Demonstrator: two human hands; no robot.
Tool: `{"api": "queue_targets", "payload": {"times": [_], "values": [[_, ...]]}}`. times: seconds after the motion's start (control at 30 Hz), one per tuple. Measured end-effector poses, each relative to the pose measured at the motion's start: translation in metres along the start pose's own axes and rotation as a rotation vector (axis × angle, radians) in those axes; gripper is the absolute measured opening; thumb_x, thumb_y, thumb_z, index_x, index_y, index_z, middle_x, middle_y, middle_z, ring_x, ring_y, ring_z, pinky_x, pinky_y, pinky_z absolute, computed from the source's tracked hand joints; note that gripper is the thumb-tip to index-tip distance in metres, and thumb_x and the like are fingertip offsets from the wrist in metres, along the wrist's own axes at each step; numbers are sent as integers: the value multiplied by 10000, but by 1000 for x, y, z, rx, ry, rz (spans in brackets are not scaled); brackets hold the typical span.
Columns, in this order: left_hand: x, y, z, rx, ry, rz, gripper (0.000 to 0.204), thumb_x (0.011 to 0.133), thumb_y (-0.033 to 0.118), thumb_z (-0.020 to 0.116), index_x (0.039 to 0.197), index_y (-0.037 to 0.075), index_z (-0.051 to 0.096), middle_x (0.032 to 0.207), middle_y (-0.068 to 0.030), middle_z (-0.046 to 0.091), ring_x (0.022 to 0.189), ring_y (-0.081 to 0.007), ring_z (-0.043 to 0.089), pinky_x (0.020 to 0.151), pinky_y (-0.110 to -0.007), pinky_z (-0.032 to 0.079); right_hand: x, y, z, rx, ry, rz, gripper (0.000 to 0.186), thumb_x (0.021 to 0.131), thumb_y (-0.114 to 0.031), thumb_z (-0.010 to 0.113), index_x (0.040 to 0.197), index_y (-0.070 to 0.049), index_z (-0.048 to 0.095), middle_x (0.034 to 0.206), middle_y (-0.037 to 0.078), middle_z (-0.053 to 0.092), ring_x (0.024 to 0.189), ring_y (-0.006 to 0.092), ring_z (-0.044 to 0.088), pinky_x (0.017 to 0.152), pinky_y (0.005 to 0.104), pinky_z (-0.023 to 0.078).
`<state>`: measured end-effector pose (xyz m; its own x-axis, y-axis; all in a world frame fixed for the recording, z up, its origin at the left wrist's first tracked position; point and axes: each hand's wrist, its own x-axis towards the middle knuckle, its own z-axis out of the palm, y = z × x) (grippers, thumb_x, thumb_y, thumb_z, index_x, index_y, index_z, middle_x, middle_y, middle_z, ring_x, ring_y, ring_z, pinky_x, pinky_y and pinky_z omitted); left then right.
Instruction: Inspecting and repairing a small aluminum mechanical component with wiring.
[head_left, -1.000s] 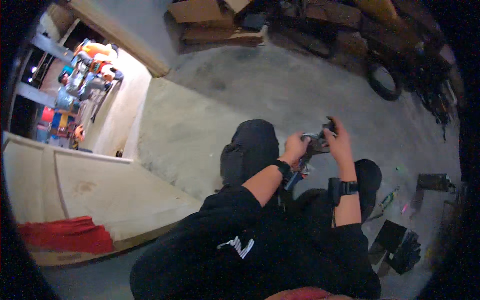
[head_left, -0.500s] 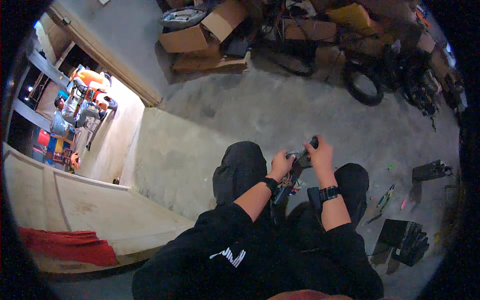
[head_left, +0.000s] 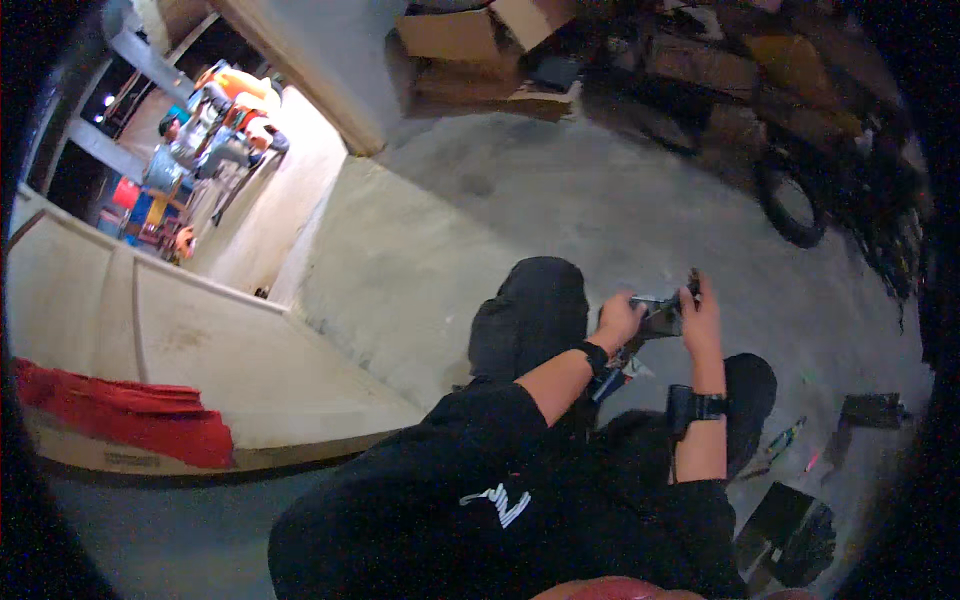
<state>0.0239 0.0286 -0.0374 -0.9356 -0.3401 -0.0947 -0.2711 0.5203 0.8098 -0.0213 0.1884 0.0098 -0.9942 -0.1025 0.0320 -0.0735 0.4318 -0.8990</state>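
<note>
Between my knees, both hands hold a dark, bracket-like part point(head_left: 661, 322) with wires or thin pieces hanging below it; its exact kind I cannot make out. My left hand point(head_left: 620, 320) is closed on its left end, thumb on top near a pale metal edge. Upright at the other end, my right hand point(head_left: 701, 320) is closed with the fingertips around a dark upper piece. Under my left wrist a dark bluish rod-shaped piece point(head_left: 606, 384) shows, partly covered by the arm. Blur hides the finer detail.
On the floor at right lie green-handled pliers point(head_left: 786, 440), a small pink item point(head_left: 813, 460), a black box point(head_left: 872, 410) and black blocks point(head_left: 800, 535). A tyre point(head_left: 790, 205) and cardboard boxes point(head_left: 455, 42) stand farther back. Left are a red cloth point(head_left: 125, 415) and a person near an orange motorbike point(head_left: 240, 85).
The view has turned left, so the room sits farther right in the picture. Both hands keep hold of the dark part, which has tilted to lie more level between them.
</note>
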Motion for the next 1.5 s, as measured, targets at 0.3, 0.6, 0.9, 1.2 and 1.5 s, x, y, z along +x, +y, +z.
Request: {"api": "queue_targets", "payload": {"times": [0.3,0.6,0.9,1.2,1.5], "values": [[4,6,-6,-58,-33,-64,260,845,209,667,1003,3,661,922,-249,662,911,-437,630,797,-480,502,0,-24,-12,157,-110,175,480,939,-115,594,1397,-90,451,972,132,634,779,177,655,673,309,560],[11,-1,-9,5,-85,-73,318,856,267,653,1090,54,676,948,-219,681,906,-415,646,820,-480,506,3,-34,-5,-129,-34,154,429,892,-207,660,1272,-34,556,941,182,676,825,277,696,703,375,555],[19,6,-7,39,-174,-147,349,824,340,671,970,27,716,892,-222,689,860,-409,663,791,-468,517,3,-10,-9,-238,91,-141,578,891,-182,626,1419,-76,415,1214,209,614,1087,369,613,955,417,469],[18,0,-6,149,-100,2,371,828,369,675,979,31,694,868,-229,683,847,-422,657,759,-473,511,0,-37,-17,229,-80,163,452,905,-62,607,1341,-42,491,1163,145,598,1020,171,617,776,297,551],[19,2,-15,107,-100,35,373,826,325,683,1077,51,691,913,-217,693,887,-399,666,789,-449,514,-4,-53,-11,-76,72,133,427,838,-223,718,1169,10,581,814,137,672,617,195,678,611,323,538]]}}
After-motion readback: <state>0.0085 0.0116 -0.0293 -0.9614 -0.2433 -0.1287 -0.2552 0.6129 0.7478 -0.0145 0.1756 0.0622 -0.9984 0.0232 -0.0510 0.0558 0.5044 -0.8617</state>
